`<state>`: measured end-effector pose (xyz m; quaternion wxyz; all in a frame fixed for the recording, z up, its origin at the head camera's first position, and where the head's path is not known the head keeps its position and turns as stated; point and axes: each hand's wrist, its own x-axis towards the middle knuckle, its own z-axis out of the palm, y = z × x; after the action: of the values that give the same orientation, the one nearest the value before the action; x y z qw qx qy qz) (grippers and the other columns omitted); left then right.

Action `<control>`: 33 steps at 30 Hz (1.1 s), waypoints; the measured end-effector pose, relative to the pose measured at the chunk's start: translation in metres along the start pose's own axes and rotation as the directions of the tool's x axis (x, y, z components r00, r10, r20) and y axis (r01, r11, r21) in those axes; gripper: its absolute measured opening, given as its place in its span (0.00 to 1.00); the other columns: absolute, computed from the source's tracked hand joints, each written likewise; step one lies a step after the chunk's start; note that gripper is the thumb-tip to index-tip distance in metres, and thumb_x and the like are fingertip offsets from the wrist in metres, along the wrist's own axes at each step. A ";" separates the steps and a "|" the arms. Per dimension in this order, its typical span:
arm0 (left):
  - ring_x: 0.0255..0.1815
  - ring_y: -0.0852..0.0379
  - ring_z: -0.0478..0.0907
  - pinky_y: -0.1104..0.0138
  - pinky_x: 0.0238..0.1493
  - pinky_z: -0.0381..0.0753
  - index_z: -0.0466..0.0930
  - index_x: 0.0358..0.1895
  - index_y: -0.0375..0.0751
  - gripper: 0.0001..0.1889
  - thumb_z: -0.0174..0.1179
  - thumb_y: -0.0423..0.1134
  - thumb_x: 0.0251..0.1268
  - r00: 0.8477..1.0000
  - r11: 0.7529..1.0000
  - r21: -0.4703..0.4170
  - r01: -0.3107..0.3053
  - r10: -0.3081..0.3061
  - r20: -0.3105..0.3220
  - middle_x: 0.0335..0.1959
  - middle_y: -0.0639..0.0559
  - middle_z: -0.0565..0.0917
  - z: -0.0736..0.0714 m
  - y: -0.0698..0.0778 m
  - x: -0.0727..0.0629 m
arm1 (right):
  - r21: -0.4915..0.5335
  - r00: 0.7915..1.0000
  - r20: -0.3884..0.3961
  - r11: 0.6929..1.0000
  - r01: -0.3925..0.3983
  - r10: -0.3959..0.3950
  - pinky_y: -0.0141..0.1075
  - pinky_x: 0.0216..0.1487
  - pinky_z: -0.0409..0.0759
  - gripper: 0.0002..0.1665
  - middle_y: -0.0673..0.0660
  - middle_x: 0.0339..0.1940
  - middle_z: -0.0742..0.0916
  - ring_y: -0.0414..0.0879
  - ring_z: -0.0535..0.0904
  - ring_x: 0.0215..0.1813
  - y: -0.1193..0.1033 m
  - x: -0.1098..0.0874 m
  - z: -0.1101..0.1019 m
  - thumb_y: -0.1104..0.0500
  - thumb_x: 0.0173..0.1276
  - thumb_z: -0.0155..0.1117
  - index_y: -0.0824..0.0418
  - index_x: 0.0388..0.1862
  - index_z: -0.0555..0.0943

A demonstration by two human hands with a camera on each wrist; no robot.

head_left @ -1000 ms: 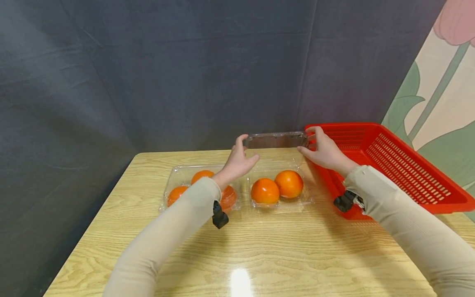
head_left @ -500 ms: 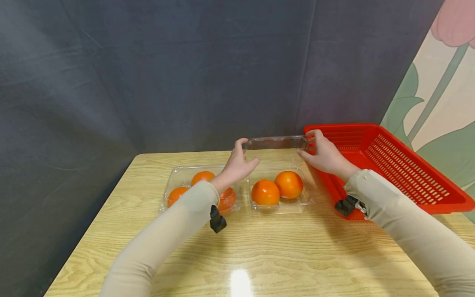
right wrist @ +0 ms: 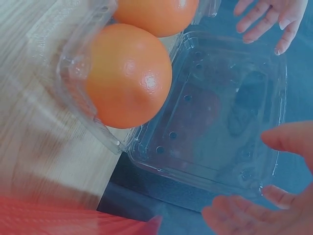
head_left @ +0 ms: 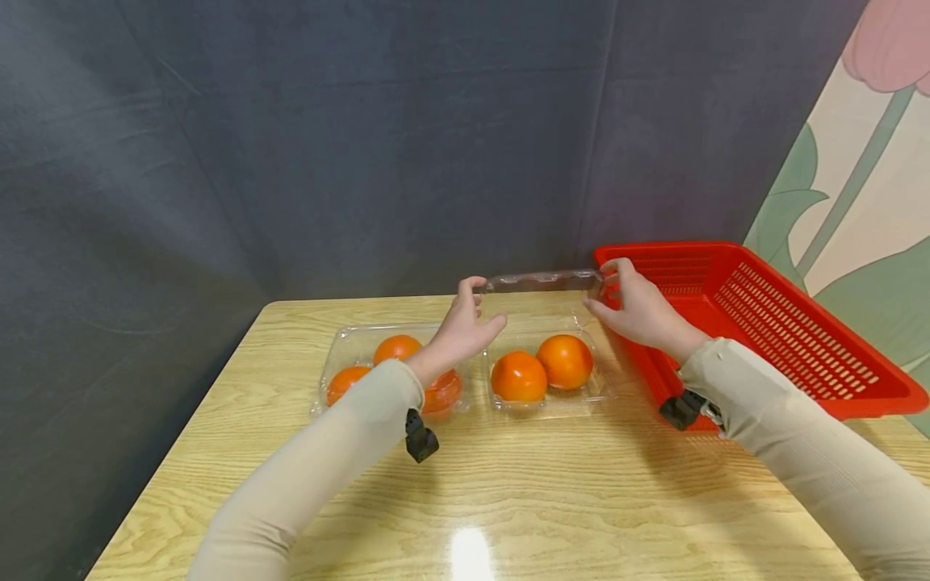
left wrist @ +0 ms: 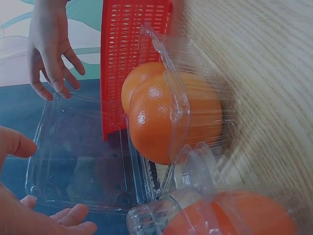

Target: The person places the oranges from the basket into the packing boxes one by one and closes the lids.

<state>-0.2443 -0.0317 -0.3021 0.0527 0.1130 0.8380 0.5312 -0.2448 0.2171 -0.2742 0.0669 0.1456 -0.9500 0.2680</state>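
An opened clear plastic clamshell box on the table holds two oranges. Its hinged lid stands raised behind them. My left hand is at the lid's left edge, thumb on the near side and fingers loosely bent. My right hand is at the lid's right edge with its fingertips near the corner. In the wrist views both hands' fingers look spread and relaxed, touching or very close to the lid's rim. Neither is curled round it.
Left of the opened box sits a second clear box with several oranges, partly hidden by my left forearm. A red slotted basket stands at the right, close to my right hand. A dark curtain hangs behind the table.
The lid's upper edge has come down slightly and tilted a little toward me. Both hands have lowered a little with it. The oranges and basket stay put.
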 end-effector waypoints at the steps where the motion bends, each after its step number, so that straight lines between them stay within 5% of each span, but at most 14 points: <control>1: 0.68 0.42 0.62 0.51 0.65 0.68 0.47 0.69 0.48 0.33 0.54 0.41 0.65 1.000 1.000 0.003 0.000 0.000 0.003 0.67 0.38 0.59 0.000 0.000 0.000 | -0.007 1.000 -0.003 1.000 0.003 -0.003 0.56 0.54 0.74 0.31 0.73 0.51 0.76 0.66 0.74 0.53 0.000 -0.001 0.000 0.60 0.65 0.58 0.73 0.59 0.57; 8: 0.68 0.42 0.62 0.51 0.65 0.68 0.49 0.68 0.48 0.31 0.54 0.43 0.66 1.000 1.000 0.026 -0.003 0.003 0.020 0.67 0.38 0.60 -0.002 0.000 -0.006 | -0.073 0.999 -0.037 0.997 0.031 -0.034 0.50 0.45 0.76 0.29 0.71 0.46 0.79 0.59 0.76 0.38 -0.002 -0.006 0.001 0.60 0.64 0.60 0.73 0.56 0.60; 19: 0.65 0.43 0.63 0.52 0.63 0.69 0.51 0.67 0.45 0.31 0.55 0.42 0.65 0.998 0.990 0.125 -0.062 0.059 0.024 0.67 0.39 0.60 -0.003 -0.002 -0.013 | -0.152 0.994 -0.068 0.985 0.076 -0.087 0.54 0.52 0.74 0.26 0.71 0.45 0.78 0.62 0.75 0.46 -0.004 -0.014 0.001 0.60 0.62 0.61 0.74 0.52 0.64; 33: 0.68 0.46 0.62 0.54 0.69 0.64 0.51 0.69 0.41 0.33 0.54 0.43 0.64 0.989 0.946 0.287 -0.150 0.147 0.035 0.67 0.41 0.62 -0.001 -0.004 -0.025 | -0.226 0.997 -0.055 0.973 0.043 -0.056 0.54 0.50 0.78 0.23 0.68 0.44 0.79 0.58 0.76 0.44 -0.003 -0.025 0.000 0.59 0.62 0.62 0.70 0.50 0.67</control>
<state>-0.2208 -0.0408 -0.3058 0.0009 0.1857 0.8953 0.4050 -0.2200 0.2205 -0.2775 0.1186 0.1525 -0.9678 0.1614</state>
